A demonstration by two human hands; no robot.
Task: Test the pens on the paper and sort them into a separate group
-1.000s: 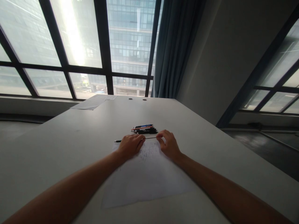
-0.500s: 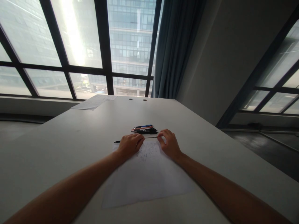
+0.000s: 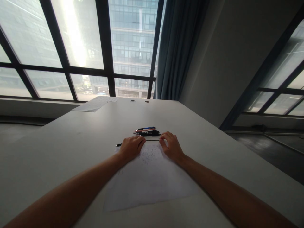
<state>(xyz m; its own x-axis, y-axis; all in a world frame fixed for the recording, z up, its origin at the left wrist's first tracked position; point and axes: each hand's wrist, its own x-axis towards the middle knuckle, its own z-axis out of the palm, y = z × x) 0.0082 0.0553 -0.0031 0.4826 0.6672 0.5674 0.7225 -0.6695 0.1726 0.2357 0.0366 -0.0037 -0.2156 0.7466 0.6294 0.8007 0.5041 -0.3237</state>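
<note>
**Thin black pen lies crosswise at the top of the sheet, one hand at each end**

I take the white sheet of paper with faint scribbles near its far end as my landmark; it lies flat on the pale grey table. Along the sheet's far edge lies a slim black pen, its long axis running left to right, roughly parallel to that edge. Its left tip pokes out past the sheet's far left corner; the middle shows as a thin dark line between my hands.

My left hand rests palm down over the sheet's far left corner, fingers curled loosely over the pen; I judge it is pinching the barrel, but the grip itself is hidden under the knuckles. My right hand sits at the sheet's far right corner, fingers bent, fingertips drawn together at the pen's right end; whether they truly clasp it I cannot tell. Neither hand is clearly nearer: each covers one end.

Just beyond the sheet's far edge, between the two hands and a little farther off, lies a small bundle of pens, black, blue and orange-red, also lying crosswise. Well beyond the sheet, at the table's far left, lies another sheet of paper.
</note>
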